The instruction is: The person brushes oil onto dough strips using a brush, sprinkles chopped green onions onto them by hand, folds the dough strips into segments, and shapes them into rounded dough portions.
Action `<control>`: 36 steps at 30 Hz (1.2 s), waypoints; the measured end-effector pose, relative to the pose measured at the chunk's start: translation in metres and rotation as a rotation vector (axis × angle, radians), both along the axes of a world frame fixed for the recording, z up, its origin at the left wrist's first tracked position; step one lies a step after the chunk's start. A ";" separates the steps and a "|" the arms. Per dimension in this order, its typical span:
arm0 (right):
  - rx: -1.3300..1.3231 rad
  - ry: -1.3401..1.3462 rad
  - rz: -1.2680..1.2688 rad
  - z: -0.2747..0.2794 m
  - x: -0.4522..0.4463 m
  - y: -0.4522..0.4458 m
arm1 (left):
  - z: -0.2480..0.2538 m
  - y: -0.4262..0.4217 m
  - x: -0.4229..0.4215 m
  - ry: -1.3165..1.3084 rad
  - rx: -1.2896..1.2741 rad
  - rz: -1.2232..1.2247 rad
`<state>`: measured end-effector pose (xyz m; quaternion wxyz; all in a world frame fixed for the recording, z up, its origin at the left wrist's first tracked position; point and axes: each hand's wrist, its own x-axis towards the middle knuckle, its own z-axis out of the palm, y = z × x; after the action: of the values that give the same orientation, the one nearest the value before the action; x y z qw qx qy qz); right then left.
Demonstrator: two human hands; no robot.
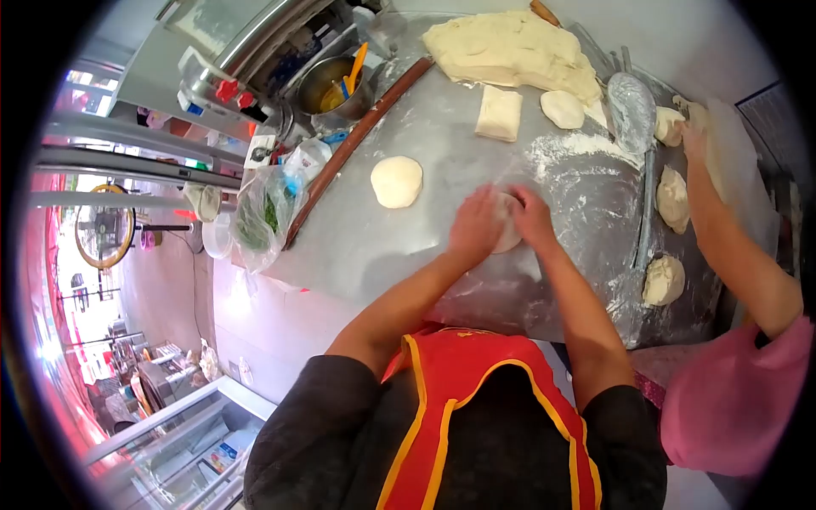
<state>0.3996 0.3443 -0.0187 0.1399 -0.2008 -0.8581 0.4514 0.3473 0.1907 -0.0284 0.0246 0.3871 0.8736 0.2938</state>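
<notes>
My left hand (478, 223) and my right hand (532, 219) are cupped around a round piece of dough (508, 235) on the metal worktop (340, 229). Much of that dough is hidden by the fingers, and its lower edge shows between the hands. A smooth, flattened dough round (397, 182) lies to the left of my hands. Farther back are a square dough piece (499, 113) and a smaller dough round (563, 110). Loose flour (578, 146) is scattered just beyond my right hand.
A large dough slab (510, 51) lies at the back. A long wooden rolling pin (357, 149) runs along the left, beside a metal pot (333, 89) and a bag of greens (265, 212). At right, a co-worker's hand (694, 140) touches dough, near more dough lumps (664, 280).
</notes>
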 end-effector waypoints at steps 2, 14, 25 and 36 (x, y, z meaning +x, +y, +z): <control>0.159 0.061 -0.029 0.002 0.027 -0.017 | 0.001 -0.026 0.002 -0.184 0.060 0.156; 0.518 -0.098 0.037 0.007 0.031 -0.058 | 0.031 -0.025 0.015 -0.531 -0.025 0.193; 0.011 0.045 -0.109 0.017 0.086 -0.071 | 0.014 -0.038 0.073 0.101 -0.005 -0.232; -0.562 0.131 -0.478 0.020 -0.119 0.030 | 0.022 -0.001 -0.126 0.374 -0.399 0.095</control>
<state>0.2806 0.3747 0.0013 0.2353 -0.3968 -0.6188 0.6358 0.2211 0.1899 -0.0067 -0.0751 0.3809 0.9207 0.0403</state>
